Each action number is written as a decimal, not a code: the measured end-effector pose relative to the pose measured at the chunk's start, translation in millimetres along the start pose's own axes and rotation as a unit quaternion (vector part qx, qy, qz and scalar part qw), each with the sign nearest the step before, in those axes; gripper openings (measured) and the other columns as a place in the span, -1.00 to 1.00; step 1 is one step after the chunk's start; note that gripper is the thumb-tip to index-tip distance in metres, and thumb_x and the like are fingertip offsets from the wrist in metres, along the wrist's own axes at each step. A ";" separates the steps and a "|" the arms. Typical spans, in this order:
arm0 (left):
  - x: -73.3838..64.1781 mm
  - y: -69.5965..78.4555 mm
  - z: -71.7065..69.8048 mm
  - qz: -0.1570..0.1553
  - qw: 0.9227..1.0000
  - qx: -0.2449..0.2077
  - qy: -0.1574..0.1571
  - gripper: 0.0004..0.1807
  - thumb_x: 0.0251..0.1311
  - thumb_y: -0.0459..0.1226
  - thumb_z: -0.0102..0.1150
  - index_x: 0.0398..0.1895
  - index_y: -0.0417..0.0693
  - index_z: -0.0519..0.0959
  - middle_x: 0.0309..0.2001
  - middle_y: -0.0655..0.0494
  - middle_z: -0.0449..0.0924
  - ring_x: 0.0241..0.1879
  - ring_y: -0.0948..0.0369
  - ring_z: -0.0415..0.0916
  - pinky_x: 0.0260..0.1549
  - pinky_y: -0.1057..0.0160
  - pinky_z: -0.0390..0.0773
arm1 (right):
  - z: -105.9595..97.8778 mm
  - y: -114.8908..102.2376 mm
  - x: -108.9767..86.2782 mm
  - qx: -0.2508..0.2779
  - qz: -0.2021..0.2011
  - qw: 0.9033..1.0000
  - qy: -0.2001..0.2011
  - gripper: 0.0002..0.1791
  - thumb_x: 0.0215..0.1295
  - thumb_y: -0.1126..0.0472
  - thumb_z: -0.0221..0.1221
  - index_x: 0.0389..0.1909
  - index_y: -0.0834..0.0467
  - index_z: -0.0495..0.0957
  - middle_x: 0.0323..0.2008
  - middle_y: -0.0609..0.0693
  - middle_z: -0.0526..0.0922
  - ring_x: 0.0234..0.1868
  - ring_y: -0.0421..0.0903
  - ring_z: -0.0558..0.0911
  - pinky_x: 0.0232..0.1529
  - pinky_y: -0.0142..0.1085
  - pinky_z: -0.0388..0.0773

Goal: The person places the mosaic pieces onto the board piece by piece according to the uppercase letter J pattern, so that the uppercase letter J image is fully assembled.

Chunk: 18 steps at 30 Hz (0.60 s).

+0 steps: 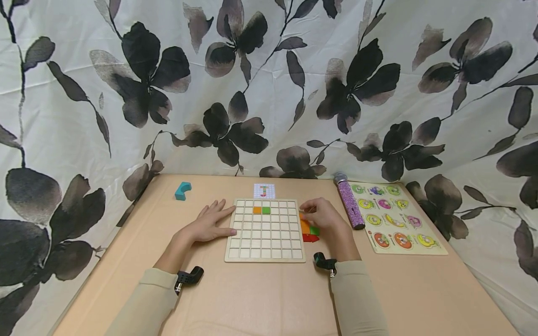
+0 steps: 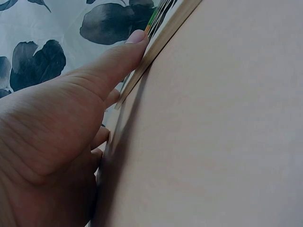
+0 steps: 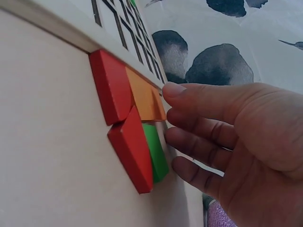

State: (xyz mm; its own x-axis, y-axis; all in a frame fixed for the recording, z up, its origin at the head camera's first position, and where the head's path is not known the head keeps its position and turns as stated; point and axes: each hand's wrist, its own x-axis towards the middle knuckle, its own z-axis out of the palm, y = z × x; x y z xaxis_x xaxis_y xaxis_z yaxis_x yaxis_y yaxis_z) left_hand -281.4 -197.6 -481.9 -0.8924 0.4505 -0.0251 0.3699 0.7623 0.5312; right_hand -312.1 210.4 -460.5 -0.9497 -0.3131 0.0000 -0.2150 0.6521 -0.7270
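A wooden grid board [image 1: 265, 238] lies in the middle of the table, with one orange square [image 1: 257, 210] and one green square [image 1: 266, 210] in an upper row. My left hand [image 1: 210, 223] rests at its left edge, fingers spread and the thumb [image 2: 135, 40] pressing the rim. My right hand [image 1: 325, 214] is at the right edge, fingers loosely bent beside an orange block [image 3: 142, 97]; nothing shows between them, and contact with the block is unclear. Two red blocks [image 3: 111, 87] and a green block [image 3: 155, 153] lie beside the orange one.
A small card [image 1: 264, 191] with a coloured grid pattern lies behind the board. At the back left is a blue notched block [image 1: 182, 191]. A purple glittery microphone [image 1: 350, 203] and a fruit-picture board [image 1: 399, 219] lie to the right. Floral cloth [image 1: 294, 107] hangs behind the table.
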 end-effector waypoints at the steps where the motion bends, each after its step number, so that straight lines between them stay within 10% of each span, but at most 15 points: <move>1: 0.0 0.1 0.0 0.000 1.000 0.000 0.000 -0.01 0.24 0.28 0.31 0.63 0.08 0.24 0.67 -0.30 -0.15 0.66 -0.31 -0.32 0.58 -0.35 -0.32 | 0.1 0.3 0.1 0.002 0.001 1.000 -0.001 -0.74 0.31 0.35 0.37 0.00 0.27 0.74 -0.17 0.14 0.71 -0.18 0.02 0.57 -0.27 -0.32 0.54; 18: -0.7 1.2 -0.5 -0.002 1.000 0.000 -0.002 -0.02 0.25 0.26 0.31 0.63 0.07 0.23 0.67 -0.30 -0.16 0.66 -0.30 -0.34 0.58 -0.35 -0.33 | 6.8 4.0 2.3 -0.018 0.011 1.000 0.005 -0.77 0.30 0.34 0.38 -0.03 0.24 0.78 -0.22 0.10 0.68 -0.25 -0.03 0.51 -0.37 -0.34 0.50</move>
State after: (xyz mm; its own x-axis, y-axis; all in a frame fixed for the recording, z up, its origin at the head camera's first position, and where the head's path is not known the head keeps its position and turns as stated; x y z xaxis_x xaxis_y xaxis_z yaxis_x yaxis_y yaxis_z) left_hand -280.5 -197.2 -480.8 -0.8925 0.4499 -0.0307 0.3666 0.7634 0.5318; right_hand -313.6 207.6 -468.1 -0.9566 -0.2912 -0.0095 -0.2010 0.6833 -0.7019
